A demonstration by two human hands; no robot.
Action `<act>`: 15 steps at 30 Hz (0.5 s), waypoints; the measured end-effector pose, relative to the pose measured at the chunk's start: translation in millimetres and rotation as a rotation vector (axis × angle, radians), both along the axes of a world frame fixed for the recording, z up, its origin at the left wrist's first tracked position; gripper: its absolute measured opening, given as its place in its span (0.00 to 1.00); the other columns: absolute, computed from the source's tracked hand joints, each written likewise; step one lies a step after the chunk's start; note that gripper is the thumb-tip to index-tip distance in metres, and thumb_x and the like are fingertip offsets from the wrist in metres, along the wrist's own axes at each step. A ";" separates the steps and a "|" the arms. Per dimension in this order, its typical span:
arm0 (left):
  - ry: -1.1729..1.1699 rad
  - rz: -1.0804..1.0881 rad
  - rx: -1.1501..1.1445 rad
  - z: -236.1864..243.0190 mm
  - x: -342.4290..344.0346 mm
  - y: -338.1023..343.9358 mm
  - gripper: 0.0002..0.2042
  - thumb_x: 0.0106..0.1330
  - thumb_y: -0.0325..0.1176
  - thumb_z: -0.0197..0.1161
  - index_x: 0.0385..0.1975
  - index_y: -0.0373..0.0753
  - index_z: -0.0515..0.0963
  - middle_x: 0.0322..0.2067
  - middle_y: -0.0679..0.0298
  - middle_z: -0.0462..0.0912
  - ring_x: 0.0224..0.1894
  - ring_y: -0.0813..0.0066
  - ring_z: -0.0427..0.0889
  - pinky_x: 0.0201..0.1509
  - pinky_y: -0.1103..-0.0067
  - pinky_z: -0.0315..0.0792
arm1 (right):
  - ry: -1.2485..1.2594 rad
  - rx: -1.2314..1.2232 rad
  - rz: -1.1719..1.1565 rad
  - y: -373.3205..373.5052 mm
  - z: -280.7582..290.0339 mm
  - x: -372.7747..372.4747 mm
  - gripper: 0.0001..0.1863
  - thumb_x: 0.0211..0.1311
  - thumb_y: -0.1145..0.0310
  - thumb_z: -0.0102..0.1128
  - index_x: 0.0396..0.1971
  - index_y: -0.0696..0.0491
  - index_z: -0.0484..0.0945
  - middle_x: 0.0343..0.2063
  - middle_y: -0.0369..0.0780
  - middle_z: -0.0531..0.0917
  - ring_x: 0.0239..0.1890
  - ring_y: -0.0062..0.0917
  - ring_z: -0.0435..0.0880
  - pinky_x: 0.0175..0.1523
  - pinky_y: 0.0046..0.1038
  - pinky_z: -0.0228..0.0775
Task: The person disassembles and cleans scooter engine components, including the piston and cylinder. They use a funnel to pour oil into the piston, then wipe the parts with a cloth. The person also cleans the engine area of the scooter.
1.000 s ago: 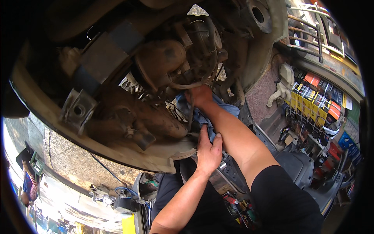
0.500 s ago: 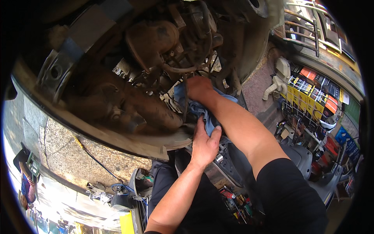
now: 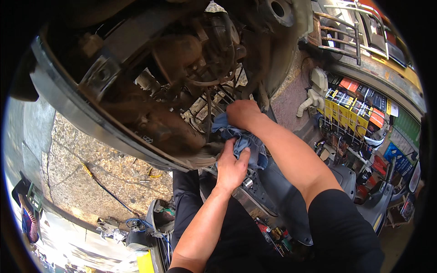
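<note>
A crumpled blue cloth (image 3: 251, 148) hangs between my two hands at the edge of a dusty, opened vehicle body, which looks like a scooter's. My right hand (image 3: 244, 113) is closed on the cloth's upper part, its back toward me. Lower down, my left hand (image 3: 233, 167) pinches the cloth between thumb and fingers. Just left of my hands, a thin brown hose (image 3: 208, 113) runs down inside the body. Beyond it lie a rounded brown housing (image 3: 180, 52) and several cables, all dirty and in shadow.
A curved body panel (image 3: 104, 132) rims the opening on the left. To the right stand yellow and black boxes (image 3: 350, 109) in a wire rack, with a metal rack (image 3: 346, 38) beyond. A grey plastic scooter panel (image 3: 296, 195) lies under my right forearm. A cable (image 3: 109, 191) crosses the ground.
The view has shifted, showing more ground at the left. My right hand has drawn slightly back from the hose, and the cloth between my hands is bunched differently.
</note>
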State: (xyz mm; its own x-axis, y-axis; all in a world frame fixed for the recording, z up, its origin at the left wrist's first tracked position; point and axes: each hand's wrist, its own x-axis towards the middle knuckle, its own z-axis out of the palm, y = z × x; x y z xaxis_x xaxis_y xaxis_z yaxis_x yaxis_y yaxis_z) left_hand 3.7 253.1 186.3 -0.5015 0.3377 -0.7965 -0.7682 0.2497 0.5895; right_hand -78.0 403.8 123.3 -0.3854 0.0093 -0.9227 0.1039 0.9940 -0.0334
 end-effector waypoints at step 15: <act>0.260 -0.981 -0.131 0.9 72.8 -35.9 0.15 0.56 0.35 0.63 0.42 0.38 0.75 0.39 0.52 0.79 0.42 0.49 0.80 0.47 0.63 0.75 | 0.382 -0.266 -1.315 40.1 49.8 231.6 0.11 0.60 0.68 0.60 0.39 0.58 0.82 0.28 0.42 0.86 0.31 0.22 0.82 0.41 0.28 0.72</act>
State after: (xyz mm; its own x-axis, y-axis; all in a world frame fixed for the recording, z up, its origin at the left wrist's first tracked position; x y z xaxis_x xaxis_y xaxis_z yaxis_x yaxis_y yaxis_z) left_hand 76.5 217.2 187.2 -0.2139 0.6102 -0.7628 -0.0430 0.7742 0.6314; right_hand 153.6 443.8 173.1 -0.4563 0.4002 -0.7948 0.8871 0.1352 -0.4412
